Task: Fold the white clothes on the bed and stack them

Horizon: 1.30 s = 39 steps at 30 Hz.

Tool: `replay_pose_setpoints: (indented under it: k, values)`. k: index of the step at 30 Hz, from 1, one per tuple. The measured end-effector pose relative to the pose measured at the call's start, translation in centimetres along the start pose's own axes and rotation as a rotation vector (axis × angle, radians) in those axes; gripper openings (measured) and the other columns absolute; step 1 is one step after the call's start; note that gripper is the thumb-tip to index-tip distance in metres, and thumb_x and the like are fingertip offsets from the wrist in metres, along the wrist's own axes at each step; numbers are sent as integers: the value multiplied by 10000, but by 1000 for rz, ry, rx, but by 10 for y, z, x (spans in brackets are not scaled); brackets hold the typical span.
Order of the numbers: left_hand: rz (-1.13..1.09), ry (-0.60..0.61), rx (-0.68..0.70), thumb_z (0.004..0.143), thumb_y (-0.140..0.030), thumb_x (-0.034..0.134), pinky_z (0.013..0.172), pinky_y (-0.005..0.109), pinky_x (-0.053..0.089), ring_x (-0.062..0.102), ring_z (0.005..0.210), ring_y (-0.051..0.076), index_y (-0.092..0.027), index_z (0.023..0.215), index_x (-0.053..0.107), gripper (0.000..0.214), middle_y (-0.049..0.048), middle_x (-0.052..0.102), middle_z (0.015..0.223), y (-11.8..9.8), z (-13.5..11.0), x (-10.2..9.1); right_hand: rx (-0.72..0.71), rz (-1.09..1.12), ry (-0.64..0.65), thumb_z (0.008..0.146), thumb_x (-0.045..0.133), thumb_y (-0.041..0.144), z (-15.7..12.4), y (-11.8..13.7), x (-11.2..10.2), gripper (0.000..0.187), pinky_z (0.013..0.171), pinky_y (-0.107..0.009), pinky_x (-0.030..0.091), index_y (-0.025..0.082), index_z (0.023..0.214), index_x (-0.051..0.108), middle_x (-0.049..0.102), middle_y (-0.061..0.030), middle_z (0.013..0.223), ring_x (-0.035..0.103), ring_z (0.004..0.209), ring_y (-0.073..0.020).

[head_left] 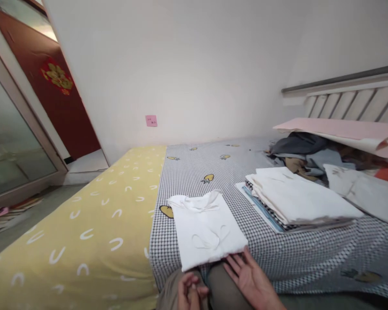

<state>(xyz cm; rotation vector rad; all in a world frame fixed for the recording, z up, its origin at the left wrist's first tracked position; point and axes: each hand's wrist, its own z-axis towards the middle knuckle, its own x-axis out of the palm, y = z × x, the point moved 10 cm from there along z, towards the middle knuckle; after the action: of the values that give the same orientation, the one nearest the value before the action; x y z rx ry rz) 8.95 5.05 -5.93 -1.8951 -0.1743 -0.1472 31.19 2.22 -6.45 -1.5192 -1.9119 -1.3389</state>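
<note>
A folded white garment lies flat on the grey checked bedsheet, with a drawstring loop showing on top. My right hand is open, fingers spread, its fingertips at the lower right corner of the garment. My left hand is curled closed at the bottom of the view, holding nothing visible, just below the garment's near edge. Further right sits a stack of folded cloth, white on top, with blue and checked layers beneath.
A heap of dark and tan clothes lies at the back right under a pink sheet, by a slatted headboard. A folded grey-white cloth lies beside it. Yellow bedding fills the left. My knees show below.
</note>
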Motion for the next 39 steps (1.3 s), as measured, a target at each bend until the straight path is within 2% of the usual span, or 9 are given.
replay_pose_setpoints:
  k: [8,16,19,22,25,27,30,34,39]
  values:
    - [-441,-138,-272,860,-313,712,732,285,615,744,825,165,-303,1181,431,426,68,706,1131,-18,7,1,23,-20,-115,908,629,494,3,21,12,326,890,-392,587,255,1129,623,773,-20,963,744,844,-203]
    - [-382,-120,-179,776,-101,732,532,154,469,662,671,88,-192,974,644,235,29,752,929,-49,31,7,-40,-289,-101,654,857,348,-3,17,0,604,878,-365,575,240,1156,540,781,-40,950,749,847,-221]
    - [-319,-121,-145,699,-166,788,562,196,483,667,675,126,-186,939,657,274,33,754,860,-32,37,-21,-5,-549,-91,623,834,440,-3,19,-22,610,810,-374,566,228,1123,558,762,-71,1030,750,846,-245]
    - [-194,-308,-252,672,-172,721,590,262,503,630,594,156,-190,818,604,188,14,674,659,1,44,-80,-289,-786,-254,601,736,446,0,69,-45,523,692,-371,538,225,1042,562,706,-17,848,696,679,-221]
    - [131,-535,101,711,-256,620,756,398,556,666,771,237,-208,845,598,144,48,672,762,-43,49,-122,-737,-908,-306,673,623,464,-9,132,-18,427,765,-389,541,223,1024,589,649,-15,820,657,738,-218]
    - [465,-486,538,802,-332,543,942,500,527,648,1023,289,-197,963,653,237,108,688,1013,-107,43,-91,-954,-1062,-251,762,545,442,-14,155,30,356,869,-418,533,212,1022,625,666,-79,974,658,905,-245]
    - [960,-184,973,918,-286,435,1096,587,429,535,1309,314,-237,1173,687,362,131,615,1361,-154,30,15,-1185,-1405,-175,834,435,266,-10,162,118,393,1041,-477,447,192,1155,650,600,-153,1293,556,1226,-282]
    - [1417,235,997,901,-144,476,1146,605,393,408,1462,310,-349,1387,573,537,74,477,1567,-119,44,106,-1081,-1969,-113,769,384,27,33,140,180,789,1148,-563,288,292,1510,439,370,-84,1613,308,1479,-285]
    - [1559,283,948,927,-155,467,1198,622,322,301,1517,295,-427,1544,288,697,21,298,1654,-77,63,107,-842,-2257,121,806,414,39,57,120,147,576,1089,-519,351,379,1122,754,665,10,1366,533,1304,-257]
